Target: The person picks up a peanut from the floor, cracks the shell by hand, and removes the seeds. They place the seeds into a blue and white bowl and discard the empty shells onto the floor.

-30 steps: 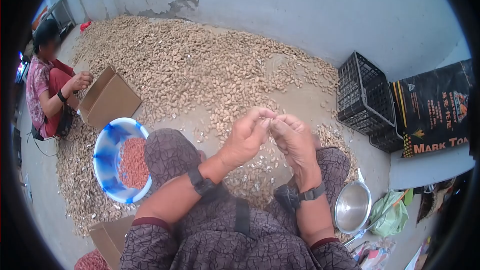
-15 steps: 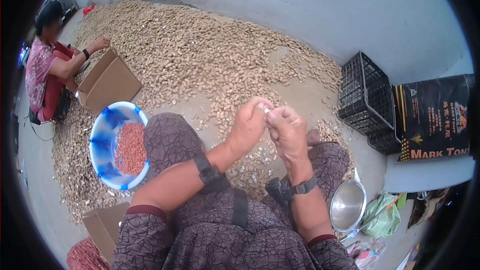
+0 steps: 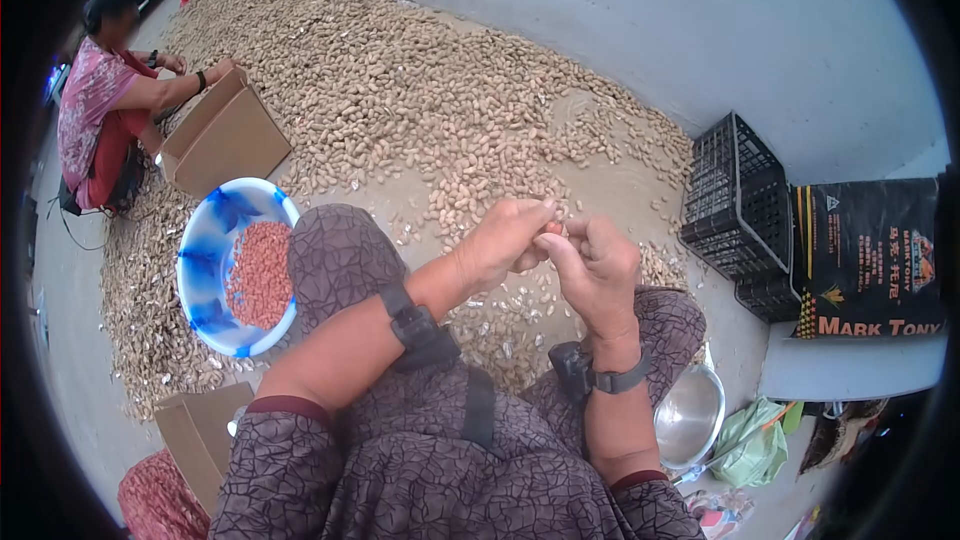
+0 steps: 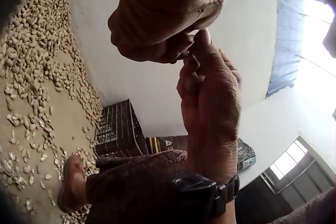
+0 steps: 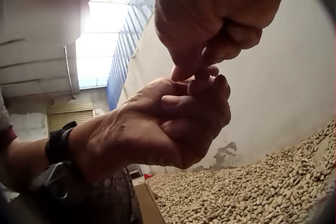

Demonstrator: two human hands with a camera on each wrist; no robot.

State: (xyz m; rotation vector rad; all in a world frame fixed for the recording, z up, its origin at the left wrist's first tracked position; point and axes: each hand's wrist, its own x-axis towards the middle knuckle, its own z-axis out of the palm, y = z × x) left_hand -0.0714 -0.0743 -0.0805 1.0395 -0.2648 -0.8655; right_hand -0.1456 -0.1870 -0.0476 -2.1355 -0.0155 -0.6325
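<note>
Both hands meet at the fingertips above the wearer's lap. A small reddish peanut kernel (image 3: 555,227) shows between them in the head view, and a small round piece (image 5: 212,70) shows there in the right wrist view. My left hand (image 3: 500,243) (image 5: 163,124) has its fingers curled and pinches at the peanut from one side. From the other side, my right hand (image 3: 600,275) (image 4: 212,95) pinches at it with thumb and bent fingers. The fingers hide most of it. Unshelled peanuts (image 3: 400,90) cover the floor beyond, with loose shells (image 3: 500,325) below the hands.
A blue-and-white basin (image 3: 207,230) holds reddish kernels (image 3: 262,275) beside the left knee. Another person (image 3: 100,110) sits by a cardboard box (image 3: 235,145). At right are a black crate (image 3: 735,195), a printed sack (image 3: 870,255), a metal bowl (image 3: 690,415) and a green bag (image 3: 750,445).
The pale piece between the fingertips has given way to a reddish one, and the right thumb lies more across it. The other person's hand has moved to the box's top edge.
</note>
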